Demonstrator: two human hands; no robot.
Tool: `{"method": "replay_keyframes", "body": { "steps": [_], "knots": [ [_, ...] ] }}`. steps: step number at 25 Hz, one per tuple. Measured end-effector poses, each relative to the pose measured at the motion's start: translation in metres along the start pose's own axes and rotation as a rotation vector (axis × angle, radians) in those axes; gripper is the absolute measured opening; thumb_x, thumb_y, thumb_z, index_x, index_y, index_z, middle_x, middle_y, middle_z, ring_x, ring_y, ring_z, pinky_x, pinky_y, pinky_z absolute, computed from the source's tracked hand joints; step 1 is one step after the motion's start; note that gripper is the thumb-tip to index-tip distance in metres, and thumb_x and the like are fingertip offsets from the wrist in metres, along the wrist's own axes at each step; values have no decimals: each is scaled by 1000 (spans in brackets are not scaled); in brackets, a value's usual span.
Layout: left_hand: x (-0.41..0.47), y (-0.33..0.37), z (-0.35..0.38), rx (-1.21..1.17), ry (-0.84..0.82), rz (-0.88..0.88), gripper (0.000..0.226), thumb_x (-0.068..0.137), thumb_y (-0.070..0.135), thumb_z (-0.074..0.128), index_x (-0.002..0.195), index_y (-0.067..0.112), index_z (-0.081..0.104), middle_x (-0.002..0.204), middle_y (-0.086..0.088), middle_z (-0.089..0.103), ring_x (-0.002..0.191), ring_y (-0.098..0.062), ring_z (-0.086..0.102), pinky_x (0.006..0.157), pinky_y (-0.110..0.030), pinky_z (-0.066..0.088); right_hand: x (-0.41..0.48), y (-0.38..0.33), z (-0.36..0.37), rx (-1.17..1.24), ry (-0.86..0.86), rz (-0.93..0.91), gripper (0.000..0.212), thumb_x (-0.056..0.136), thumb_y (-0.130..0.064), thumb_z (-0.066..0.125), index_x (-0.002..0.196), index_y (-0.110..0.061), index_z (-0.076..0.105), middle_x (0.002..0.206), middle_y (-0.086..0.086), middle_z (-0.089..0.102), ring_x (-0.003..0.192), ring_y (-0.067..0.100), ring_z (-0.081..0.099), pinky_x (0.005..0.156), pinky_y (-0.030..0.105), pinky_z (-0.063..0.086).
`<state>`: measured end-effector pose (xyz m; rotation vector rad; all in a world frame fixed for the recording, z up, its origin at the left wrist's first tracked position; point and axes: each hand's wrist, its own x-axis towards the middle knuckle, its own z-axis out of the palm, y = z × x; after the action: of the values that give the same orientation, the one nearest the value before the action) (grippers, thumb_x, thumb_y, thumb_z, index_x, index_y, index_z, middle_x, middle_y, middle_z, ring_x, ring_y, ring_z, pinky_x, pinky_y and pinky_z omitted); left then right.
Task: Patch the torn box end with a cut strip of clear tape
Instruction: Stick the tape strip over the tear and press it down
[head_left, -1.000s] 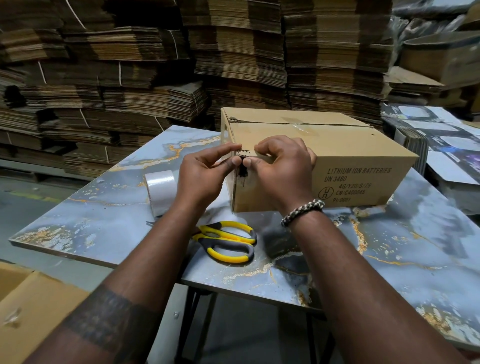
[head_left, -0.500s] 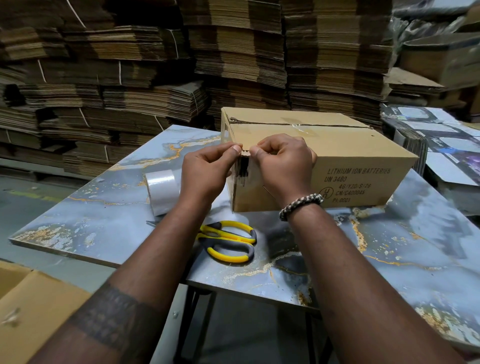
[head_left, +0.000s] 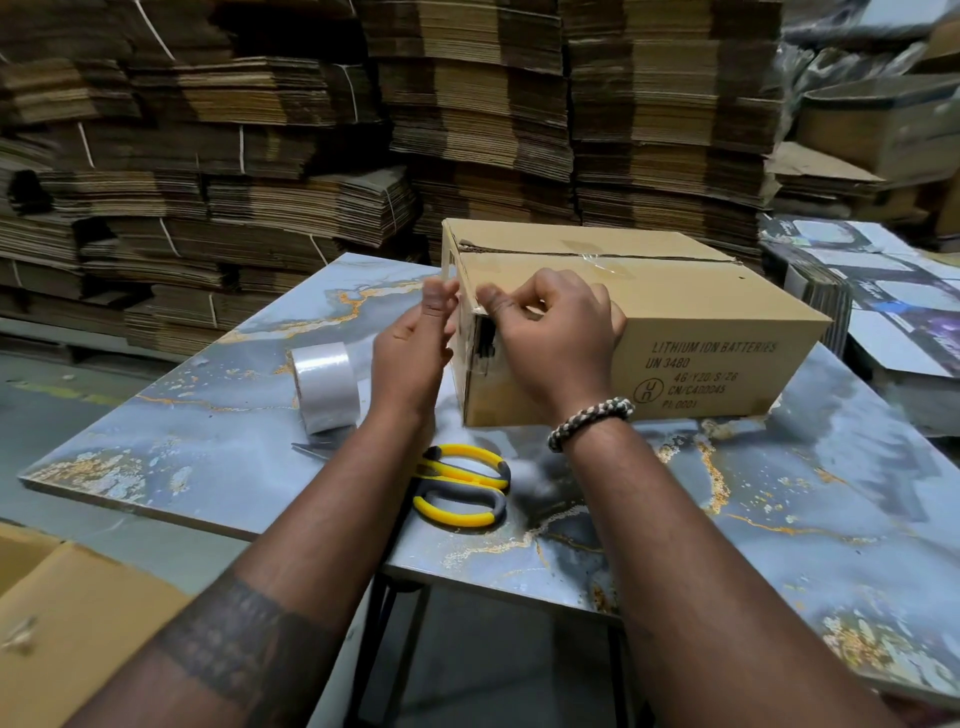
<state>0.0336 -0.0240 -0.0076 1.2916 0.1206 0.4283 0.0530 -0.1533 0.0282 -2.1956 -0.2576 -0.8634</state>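
Cardboard box (head_left: 649, 312) is sitting on the marble-pattern counter (head_left: 779, 519), its near-left end facing the camera. That end is showing a dark torn gap (head_left: 485, 343) just below the top edge. A clear tape strip (head_left: 470, 312) is lying over that corner, running from the top edge down the end face; its exact outline is hard to make out because it's transparent.

Right hand (head_left: 550, 338) is curled over the corner, fingertips pressing on the strip at the top edge, palm covering part of the end face. Left hand (head_left: 415, 353) is sitting just beside the box end, fingers raised and blurred near the corner; can't tell whether it's pinching the strip or only touching it. A beaded bracelet (head_left: 589, 421) is sitting on the right wrist.

Tape roll (head_left: 324, 387) is standing on its edge on the counter, left of the left hand. Yellow-handled scissors (head_left: 460, 486) are lying flat on the counter, between the forearms, near the box's front corner, blades partly hidden under the left forearm.

Stacks of flattened cardboard (head_left: 311, 156) are filling the background.
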Motion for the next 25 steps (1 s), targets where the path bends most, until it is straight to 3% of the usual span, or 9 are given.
{"method": "replay_keyframes", "body": {
  "steps": [2, 3, 4, 7, 10, 14, 18, 21, 25],
  "knots": [
    [-3, -3, 4, -40, -86, -7, 57, 83, 70, 64, 126, 35, 76, 122, 1, 80, 105, 0, 74, 71, -14, 53, -1, 1, 3, -48, 14, -35, 43, 84, -72, 64, 81, -30, 60, 91, -15, 59, 95, 14, 44, 92, 37, 27],
    [-4, -5, 6, -64, -117, -5, 64, 81, 66, 67, 135, 30, 73, 131, -7, 76, 115, -4, 71, 89, -24, 63, -1, 3, 4, -49, 22, -48, 40, 84, -69, 66, 82, -29, 62, 91, -15, 59, 96, 14, 45, 91, 36, 26],
    [-4, -7, 6, -96, -133, -6, 67, 83, 62, 69, 140, 26, 69, 135, -10, 72, 120, -6, 68, 106, -32, 45, 0, 4, 4, -39, 28, -58, 37, 85, -64, 70, 82, -28, 63, 91, -15, 59, 96, 14, 47, 90, 35, 25],
    [1, -10, 1, -147, -61, -54, 37, 99, 49, 63, 129, 29, 73, 111, 17, 81, 111, 1, 74, 85, -18, 59, 0, 9, 4, 15, 39, -70, 29, 87, -53, 76, 80, -26, 68, 89, -16, 60, 95, 14, 49, 87, 32, 23],
    [2, -9, 2, -208, 38, -127, 34, 107, 51, 49, 129, 33, 69, 102, 28, 73, 131, -4, 64, 98, -20, 49, -2, 10, 4, 53, 50, -78, 25, 87, -50, 77, 78, -28, 68, 86, -17, 60, 93, 14, 50, 88, 33, 25],
    [-5, -13, 13, -101, -68, -72, 59, 106, 56, 41, 162, 35, 38, 119, 27, 59, 77, 26, 65, 66, -5, 55, -2, 11, 5, 74, 61, -76, 26, 86, -51, 77, 78, -27, 70, 84, -17, 61, 92, 13, 51, 91, 36, 29],
    [1, -20, 16, -149, -179, -98, 73, 87, 66, 59, 156, 46, 45, 121, 13, 80, 114, -9, 76, 103, -52, 59, -3, 12, 6, 84, 80, -76, 27, 86, -51, 77, 77, -26, 72, 83, -16, 63, 91, 12, 51, 94, 38, 32],
    [9, -25, 13, -184, -182, -121, 63, 97, 53, 57, 158, 41, 44, 107, 17, 82, 107, -7, 78, 94, -42, 63, -4, 13, 6, 101, 79, -86, 27, 86, -50, 77, 77, -26, 72, 83, -17, 63, 91, 11, 51, 92, 37, 30],
    [10, -24, 8, -185, -231, -149, 72, 92, 46, 65, 160, 36, 43, 127, 4, 78, 120, -19, 74, 101, -49, 60, -3, 14, 7, 118, 85, -80, 26, 85, -51, 78, 75, -27, 71, 81, -19, 61, 89, 10, 50, 88, 33, 26]
  ]
}}
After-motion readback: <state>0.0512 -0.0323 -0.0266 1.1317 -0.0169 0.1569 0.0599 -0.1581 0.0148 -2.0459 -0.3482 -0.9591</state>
